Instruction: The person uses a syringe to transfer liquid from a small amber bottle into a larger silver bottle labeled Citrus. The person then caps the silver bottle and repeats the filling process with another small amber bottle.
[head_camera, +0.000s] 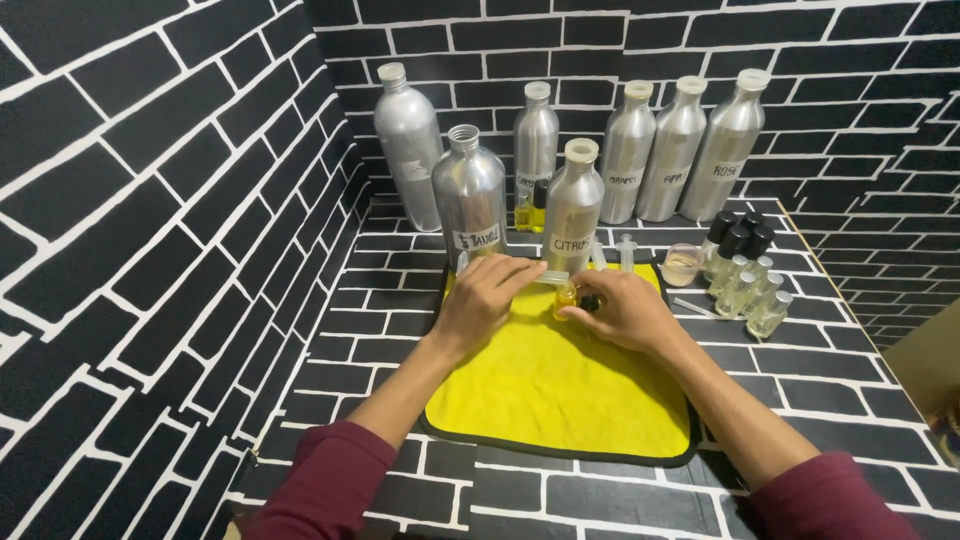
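Note:
My left hand (487, 297) rests at the far edge of a yellow cloth (560, 385) and holds a clear plastic syringe (545, 277) lying sideways toward my right hand. My right hand (622, 308) grips a small glass bottle of yellow liquid (567, 297) standing on the cloth. The syringe tip sits just above that bottle. Right behind my hands stand two aluminium bottles: one without a cap (469, 195) and one with a cream cap (574, 207).
Several more capped aluminium bottles (675, 150) line the back wall. A cluster of small clear glass bottles (748, 285), some with black caps, stands at the right beside a small cup (682, 265). Brick-patterned walls close in the left and back.

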